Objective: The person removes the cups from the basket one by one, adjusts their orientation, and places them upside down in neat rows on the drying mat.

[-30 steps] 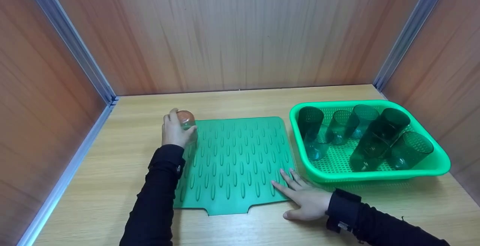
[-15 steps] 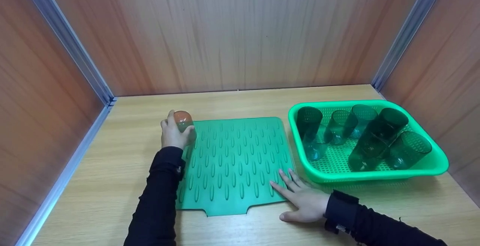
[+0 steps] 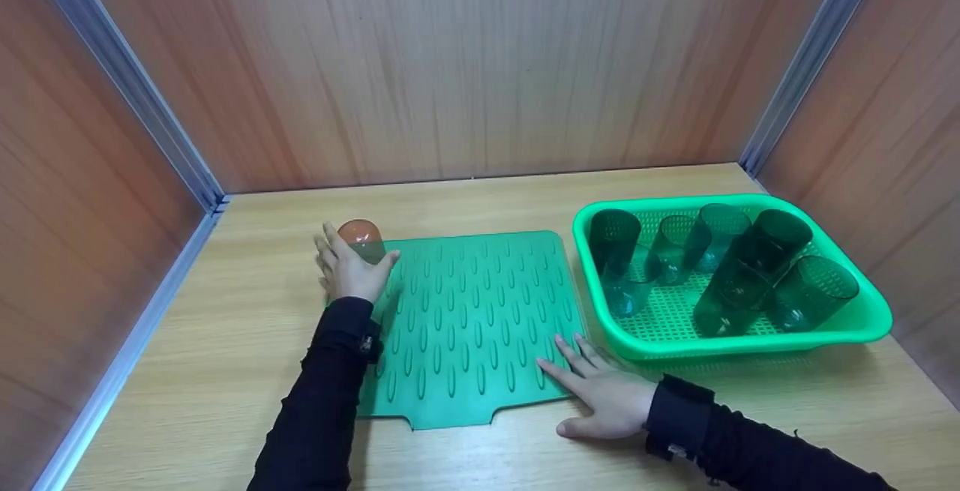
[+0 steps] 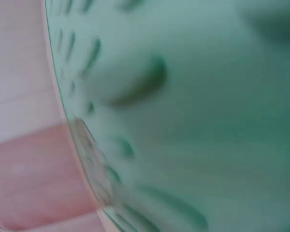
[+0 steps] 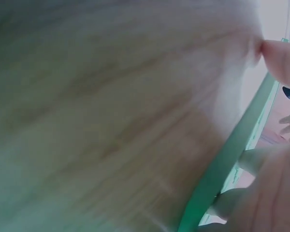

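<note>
At the far left corner of the green ridged mat (image 3: 472, 311) stands a reddish-brown see-through drinking glass (image 3: 361, 238), its rounded end up. My left hand (image 3: 351, 270) is spread right beside it, thumb and fingers apart; whether they touch it I cannot tell. A pink see-through shape (image 4: 38, 179), probably this glass, overlaps the mat's edge in the left wrist view. My right hand (image 3: 607, 393) lies with fingers spread on the mat's near right corner. The right wrist view shows its thumb (image 5: 282, 60) on the tabletop and other fingers over the mat's edge.
A green plastic basket (image 3: 874, 322) stands to the right of the mat. Several dark see-through glasses lean or stand inside, among them a tilted glass (image 3: 817, 292). Wooden panels (image 3: 480, 64) rise at the back and both sides of the table (image 3: 187, 371).
My left hand has loosened from the glass, its fingers straightening and thumb moving away to the right. The glass stays at the mat's corner. My right hand keeps its place.
</note>
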Tool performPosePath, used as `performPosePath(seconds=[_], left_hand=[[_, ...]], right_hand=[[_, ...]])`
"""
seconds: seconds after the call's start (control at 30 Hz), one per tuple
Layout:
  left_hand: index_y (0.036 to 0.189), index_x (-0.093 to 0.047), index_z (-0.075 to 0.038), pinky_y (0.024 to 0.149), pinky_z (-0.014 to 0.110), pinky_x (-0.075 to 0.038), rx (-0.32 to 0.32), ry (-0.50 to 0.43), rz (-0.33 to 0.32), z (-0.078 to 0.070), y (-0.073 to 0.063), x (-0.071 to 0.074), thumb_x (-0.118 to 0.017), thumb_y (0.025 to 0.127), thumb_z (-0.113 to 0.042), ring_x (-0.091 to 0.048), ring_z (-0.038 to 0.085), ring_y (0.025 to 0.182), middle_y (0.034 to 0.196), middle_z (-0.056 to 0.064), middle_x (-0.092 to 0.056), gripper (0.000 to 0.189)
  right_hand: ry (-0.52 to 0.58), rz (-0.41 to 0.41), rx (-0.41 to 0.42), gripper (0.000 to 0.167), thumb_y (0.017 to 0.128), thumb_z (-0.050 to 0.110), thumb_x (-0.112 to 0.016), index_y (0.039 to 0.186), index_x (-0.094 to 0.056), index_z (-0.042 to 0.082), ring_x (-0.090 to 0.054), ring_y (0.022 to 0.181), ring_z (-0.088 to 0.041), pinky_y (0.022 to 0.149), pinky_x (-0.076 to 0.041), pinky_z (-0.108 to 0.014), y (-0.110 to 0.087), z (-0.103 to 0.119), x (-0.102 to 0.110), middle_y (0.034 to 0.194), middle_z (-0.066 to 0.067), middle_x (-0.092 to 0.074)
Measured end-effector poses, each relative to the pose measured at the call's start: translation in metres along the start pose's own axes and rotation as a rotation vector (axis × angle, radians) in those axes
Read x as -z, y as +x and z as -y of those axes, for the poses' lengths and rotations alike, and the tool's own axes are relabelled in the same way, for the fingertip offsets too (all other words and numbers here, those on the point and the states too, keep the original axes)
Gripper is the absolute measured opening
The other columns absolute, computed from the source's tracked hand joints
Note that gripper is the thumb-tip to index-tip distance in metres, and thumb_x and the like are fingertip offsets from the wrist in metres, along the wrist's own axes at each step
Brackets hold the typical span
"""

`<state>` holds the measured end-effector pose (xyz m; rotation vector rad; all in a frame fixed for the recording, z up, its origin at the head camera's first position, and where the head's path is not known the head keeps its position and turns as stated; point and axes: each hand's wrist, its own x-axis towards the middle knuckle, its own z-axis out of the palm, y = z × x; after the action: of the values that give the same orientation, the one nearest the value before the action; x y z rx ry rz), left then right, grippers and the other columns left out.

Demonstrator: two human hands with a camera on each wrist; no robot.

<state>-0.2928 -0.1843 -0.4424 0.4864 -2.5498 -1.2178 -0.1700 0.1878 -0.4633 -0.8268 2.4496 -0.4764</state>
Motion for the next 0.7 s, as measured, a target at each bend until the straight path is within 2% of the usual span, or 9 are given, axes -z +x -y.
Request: performPosePath(seconds=[0.1,0.17,0.33,0.5,0.63,0.7], left_hand=[[0.157,0.013,-0.015,0.114,0.071,0.0,0.001,0.021,-0.015,-0.007,-0.007,-0.004,-0.075,0.081,-0.051,0.014,0.045,0.149,0.163,0.017,0.018,0.121],[0.157,0.012,-0.015,0.113,0.071,0.004,-0.006,0.017,-0.026,-0.011,-0.011,-0.006,-0.075,0.081,-0.053,0.019,0.043,0.148,0.163,0.016,0.02,0.122],[0.158,0.009,-0.015,0.115,0.068,0.006,-0.027,0.012,-0.048,-0.019,-0.021,-0.01,-0.073,0.082,-0.054,0.022,0.041,0.148,0.162,0.013,0.022,0.118],[0.158,0.001,-0.012,0.117,0.065,0.003,-0.143,0.062,-0.088,-0.033,-0.038,-0.018,-0.074,0.08,-0.056,0.018,0.039,0.149,0.164,0.013,0.017,0.117],[0.158,0.001,-0.011,0.119,0.062,0.003,-0.241,0.079,-0.048,-0.05,-0.058,-0.027,-0.075,0.077,-0.059,0.016,0.04,0.15,0.165,0.014,0.012,0.121],[0.158,0.005,-0.011,0.119,0.062,0.003,-0.27,0.051,0.025,-0.059,-0.07,-0.033,-0.074,0.077,-0.06,0.015,0.04,0.15,0.165,0.014,0.012,0.123]], right_hand=[[-0.022,-0.018,-0.004,0.084,0.091,0.058,-0.058,0.158,-0.016,0.03,0.008,0.15,-0.04,0.114,-0.023,-0.063,0.0,-0.001,-0.001,0.166,-0.011,0.004],[-0.043,-0.039,-0.006,0.082,0.091,0.057,-0.058,0.157,-0.018,0.03,0.006,0.15,-0.041,0.115,-0.023,-0.063,0.0,-0.001,-0.002,0.166,-0.011,0.002],[-0.105,-0.105,0.007,0.079,0.092,0.056,-0.057,0.157,-0.02,0.029,-0.002,0.15,-0.043,0.114,-0.025,-0.063,0.0,0.005,-0.003,0.166,-0.013,-0.004],[-0.174,-0.225,0.091,0.077,0.094,0.052,-0.058,0.157,-0.024,0.023,-0.018,0.148,-0.042,0.112,-0.031,-0.06,-0.006,0.019,0.005,0.164,-0.015,-0.013],[-0.192,-0.308,0.155,0.076,0.094,0.051,-0.059,0.156,-0.026,0.023,-0.027,0.146,-0.037,0.111,-0.036,-0.055,-0.016,0.031,0.02,0.163,-0.013,-0.019],[-0.207,-0.355,0.188,0.076,0.093,0.052,-0.06,0.155,-0.028,0.023,-0.032,0.145,-0.034,0.108,-0.041,-0.052,-0.021,0.036,0.027,0.162,-0.011,-0.023]])
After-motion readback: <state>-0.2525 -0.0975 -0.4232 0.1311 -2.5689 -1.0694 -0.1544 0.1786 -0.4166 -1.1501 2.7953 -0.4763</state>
